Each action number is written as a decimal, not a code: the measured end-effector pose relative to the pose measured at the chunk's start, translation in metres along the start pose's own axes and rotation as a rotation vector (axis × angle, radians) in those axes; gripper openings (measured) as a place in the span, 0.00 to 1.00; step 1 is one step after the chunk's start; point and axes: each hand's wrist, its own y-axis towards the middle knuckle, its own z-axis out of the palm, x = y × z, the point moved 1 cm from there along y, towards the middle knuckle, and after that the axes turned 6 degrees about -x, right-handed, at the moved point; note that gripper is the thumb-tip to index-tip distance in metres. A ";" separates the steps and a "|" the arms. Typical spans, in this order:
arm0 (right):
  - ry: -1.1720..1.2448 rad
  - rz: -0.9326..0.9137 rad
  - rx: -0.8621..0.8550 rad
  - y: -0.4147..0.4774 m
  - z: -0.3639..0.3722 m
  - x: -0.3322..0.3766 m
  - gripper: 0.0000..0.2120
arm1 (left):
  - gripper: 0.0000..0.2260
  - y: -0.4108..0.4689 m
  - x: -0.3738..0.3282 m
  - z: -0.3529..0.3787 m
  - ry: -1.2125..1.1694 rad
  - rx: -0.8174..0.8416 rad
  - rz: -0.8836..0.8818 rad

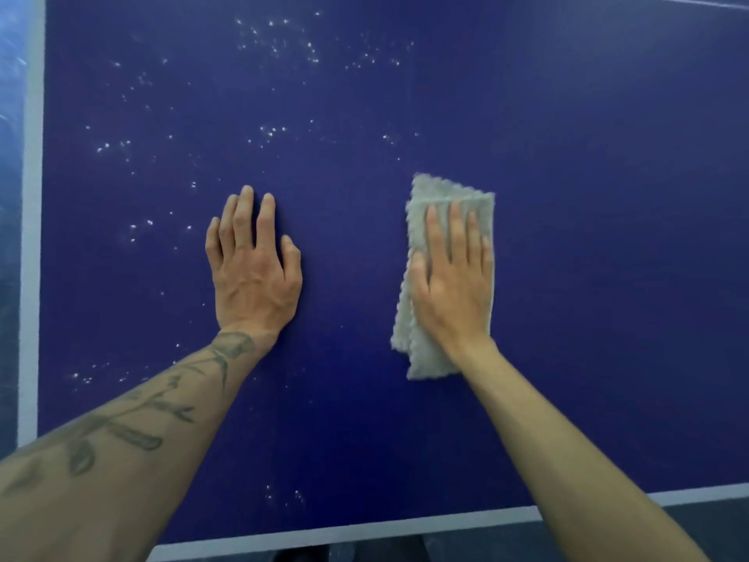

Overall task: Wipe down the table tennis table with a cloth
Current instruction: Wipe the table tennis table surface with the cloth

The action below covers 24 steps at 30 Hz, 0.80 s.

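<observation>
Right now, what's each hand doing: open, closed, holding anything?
Left hand: open, flat on the table, holding nothing.
Right hand: open, pressing the cloth flat.

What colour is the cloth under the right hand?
Pale grey-beige cloth, seen in the head view.

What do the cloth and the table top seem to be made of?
The cloth looks like soft grey microfibre or terry: it has a fuzzy nap and wavy edges, and lies folded flat under the right hand. The table looks like a hard, smooth board with a matte dark blue coat and pale painted border lines; its core cannot be told. White specks lie on it.
</observation>
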 end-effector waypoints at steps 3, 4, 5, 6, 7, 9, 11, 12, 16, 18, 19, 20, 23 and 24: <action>0.022 0.089 -0.051 0.047 0.006 0.032 0.32 | 0.24 0.001 0.000 -0.001 -0.009 -0.004 -0.002; 0.038 0.059 -0.049 0.054 0.009 0.048 0.32 | 0.24 0.001 -0.001 -0.001 -0.008 -0.005 -0.001; 0.060 -0.001 -0.043 0.054 0.011 0.063 0.32 | 0.24 0.001 -0.001 -0.002 -0.005 -0.007 0.000; 0.074 -0.095 -0.030 0.047 0.012 0.075 0.32 | 0.24 0.001 -0.001 -0.002 -0.002 -0.011 0.002; 0.078 -0.212 -0.010 0.035 0.013 0.081 0.32 | 0.24 0.001 -0.002 -0.002 0.002 -0.013 0.003; 0.065 -0.400 0.040 0.012 0.011 0.069 0.31 | 0.24 0.002 -0.002 -0.004 -0.004 -0.008 -0.001; 0.052 -0.403 0.058 0.010 0.005 0.036 0.31 | 0.24 0.002 -0.002 -0.004 -0.013 0.005 -0.008; 0.032 -0.323 0.055 0.019 0.002 0.019 0.31 | 0.24 0.002 -0.002 -0.003 -0.010 0.005 -0.010; 0.014 0.062 -0.013 0.089 -0.001 0.009 0.32 | 0.25 0.003 -0.001 -0.001 0.003 0.006 -0.010; 0.013 0.067 -0.029 0.116 0.005 0.035 0.32 | 0.25 0.002 -0.002 -0.001 0.013 0.001 -0.011; 0.030 0.027 -0.022 0.121 0.008 0.051 0.33 | 0.25 0.003 -0.002 -0.001 0.018 -0.002 -0.011; 0.043 -0.045 -0.012 0.117 0.009 0.065 0.33 | 0.25 0.003 -0.002 -0.001 0.020 -0.004 -0.008; 0.015 -0.415 0.040 0.077 0.011 0.075 0.31 | 0.25 0.003 -0.003 -0.001 0.022 -0.009 0.000; 0.002 -0.495 0.057 0.066 0.010 0.063 0.31 | 0.25 0.004 -0.003 -0.001 0.020 -0.007 -0.003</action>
